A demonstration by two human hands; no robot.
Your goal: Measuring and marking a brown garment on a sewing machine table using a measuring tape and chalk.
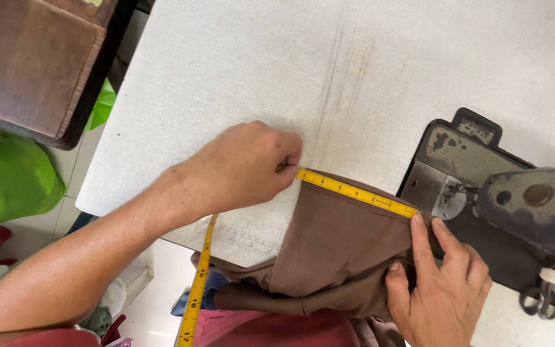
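The fingers of the left hand (242, 168) are curled together and one end of a yellow measuring tape (354, 191) is pinched between them, at the upper left corner of a brown cloth (332, 247). The fingers of the right hand (441, 286) are a little spread: the index finger is stretched out and its tip is pressed on the other end of the tight part of the tape, at the right corner of the cloth, while the thumb is laid on the cloth lower down. Two hands are seen, and both belong to the same person.

One tape is counted. It is held straight along the top edge of the cloth, from the left hand to the right index finger; the remaining part hangs down from the left hand, over the table edge, to the bottom of the picture.

One piece of brown cloth is seen. It lies on the white table (239, 71), partly over the near edge, just beside the metal bed of one sewing machine (515, 212), which stands at the right. The needle area of the machine is very near to the right index finger.

At the left, one dark wooden piece of furniture (30, 64) and one bright green bag (4, 177) are seen, well apart from the hands.
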